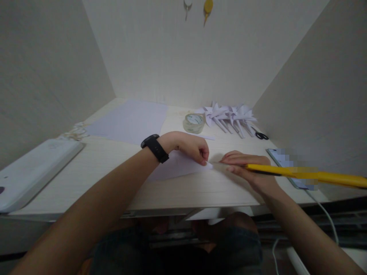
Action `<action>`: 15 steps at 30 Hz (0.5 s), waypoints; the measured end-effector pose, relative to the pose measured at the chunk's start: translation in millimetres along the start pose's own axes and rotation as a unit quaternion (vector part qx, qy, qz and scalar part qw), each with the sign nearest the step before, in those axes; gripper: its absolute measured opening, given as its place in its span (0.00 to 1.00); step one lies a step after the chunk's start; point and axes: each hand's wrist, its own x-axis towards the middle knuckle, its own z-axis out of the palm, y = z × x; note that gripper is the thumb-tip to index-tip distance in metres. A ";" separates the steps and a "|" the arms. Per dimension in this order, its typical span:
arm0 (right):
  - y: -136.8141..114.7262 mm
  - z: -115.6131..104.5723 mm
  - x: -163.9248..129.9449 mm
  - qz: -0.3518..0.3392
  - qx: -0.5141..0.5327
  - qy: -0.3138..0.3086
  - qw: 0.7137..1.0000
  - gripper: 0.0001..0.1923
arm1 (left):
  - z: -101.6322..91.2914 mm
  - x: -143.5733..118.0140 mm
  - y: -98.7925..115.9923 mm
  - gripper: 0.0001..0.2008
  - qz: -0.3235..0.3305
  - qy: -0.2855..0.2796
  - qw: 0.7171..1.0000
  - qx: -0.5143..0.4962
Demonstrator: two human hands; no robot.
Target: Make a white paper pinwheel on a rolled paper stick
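Note:
A white sheet of paper (pixel 176 168) lies on the pale wooden desk (pixel 114 172), folded toward a point at its right end. My left hand (pixel 192 147), with a black band on the wrist, presses its fingertips on the paper near that point. My right hand (pixel 246 168) lies flat beside the paper's tip and holds a long yellow stick (pixel 309 176) that juts out to the right. The tip of the paper sits between the two hands.
A roll of clear tape (pixel 194 123), a heap of white paper pinwheels (pixel 229 116) and black scissors (pixel 261 135) lie at the back right. A large white sheet (pixel 129 120) lies back left. A white device (pixel 31 170) sits left, a phone (pixel 282 160) with cable right.

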 end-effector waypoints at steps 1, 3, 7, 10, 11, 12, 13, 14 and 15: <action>5.4 -0.7 -1.7 0.035 0.029 0.049 0.998 0.06 | -1.1 -0.9 -0.9 0.05 0.001 0.009 1.000 0.001; 14.2 -0.3 -4.1 0.120 0.081 0.144 0.979 0.08 | -3.5 -2.7 -2.3 0.06 0.006 0.027 1.000 -0.001; 21.7 4.5 -4.4 0.227 0.216 0.246 0.917 0.14 | -9.6 -8.8 0.0 0.08 0.011 0.062 0.998 -0.022; 24.6 4.6 -3.8 0.247 0.283 0.251 0.892 0.13 | -15.2 -18.0 5.9 0.07 0.012 0.130 0.990 -0.061; 26.2 3.6 -3.8 0.247 0.296 0.252 0.887 0.13 | -16.7 -21.6 7.9 0.07 0.007 0.165 0.983 -0.083; 28.1 2.2 -3.9 0.248 0.307 0.252 0.884 0.13 | -17.8 -25.1 9.7 0.06 -0.005 0.203 0.973 -0.113; 30.2 0.7 -4.2 0.249 0.315 0.252 0.880 0.13 | -18.3 -28.4 11.0 0.05 -0.021 0.245 0.957 -0.153; 32.4 -0.8 -4.6 0.251 0.321 0.251 0.878 0.14 | -18.0 -31.2 11.7 0.05 -0.041 0.291 0.935 -0.197; 34.5 -2.1 -5.2 0.251 0.324 0.249 0.878 0.14 | -16.7 -33.4 11.7 0.04 -0.060 0.339 0.907 -0.241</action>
